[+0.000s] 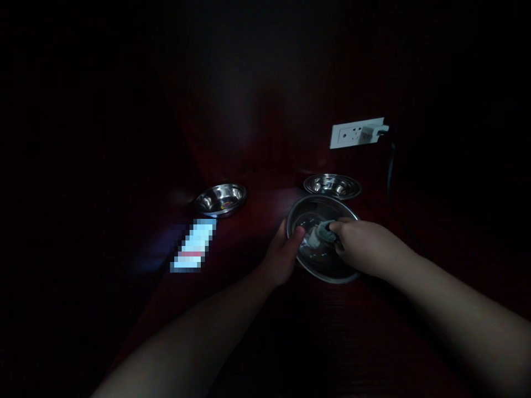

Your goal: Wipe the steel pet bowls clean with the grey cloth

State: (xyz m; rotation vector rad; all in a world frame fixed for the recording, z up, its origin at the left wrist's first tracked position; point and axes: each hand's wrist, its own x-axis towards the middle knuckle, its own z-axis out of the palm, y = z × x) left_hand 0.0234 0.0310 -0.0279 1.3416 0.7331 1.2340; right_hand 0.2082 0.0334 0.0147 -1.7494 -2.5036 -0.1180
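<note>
The round metal bowl (318, 207) is silver-grey; the bunched fabric cloth (327, 231) is grey-green. The round metal left dish (211, 201) is silver with a yellow-and-red mark (225, 205). The round metal right dish (332, 186) is silver. The flat desk (265, 213) is dark red. The rectangular socket plate (348, 136) is white. The rectangular screen (194, 240) is pale blue, red-banded.

Edges: I got nearly solid black.
Wall (232, 105): carried a faint grey haze around a soft dark shadow.
Screen (194, 245): was my brightest patch, broken into coarse blocks.
Held bowl (321, 209): gave me small glints.
Socket panel (357, 133): came through pale and fairly clear.
Desk (265, 218): looked dim red, darker up close.
</note>
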